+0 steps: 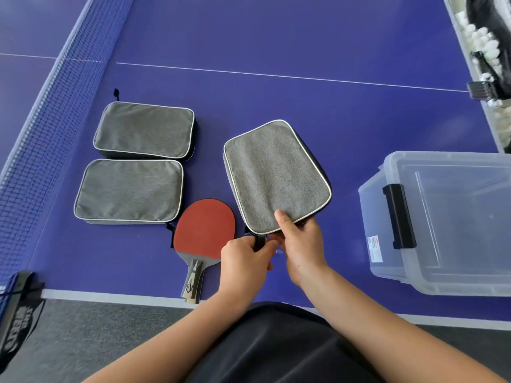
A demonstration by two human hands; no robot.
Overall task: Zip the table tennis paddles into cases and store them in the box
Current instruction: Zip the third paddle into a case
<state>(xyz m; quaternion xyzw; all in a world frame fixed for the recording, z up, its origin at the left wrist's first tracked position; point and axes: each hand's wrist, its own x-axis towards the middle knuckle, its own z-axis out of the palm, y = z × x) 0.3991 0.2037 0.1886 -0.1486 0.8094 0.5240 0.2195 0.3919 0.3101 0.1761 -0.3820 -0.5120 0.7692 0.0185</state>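
Note:
A grey paddle case point(275, 175) with white piping lies at the centre of the blue table. My right hand point(301, 241) grips its near edge, thumb on top. My left hand point(244, 258) pinches the black zipper pull point(260, 241) at the case's near left corner. A red paddle point(204, 228) lies flat just left of this case, its handle pointing toward the table's near edge. Two more grey cases point(145, 129) point(128, 190) lie side by side further left. The clear plastic box point(442, 222) with a black latch stands open to the right.
The blue net point(47, 106) runs along the left. A second clear bin point(475, 51) holding white balls and black items sits at the far right. The table's white near edge point(110, 295) borders grey floor.

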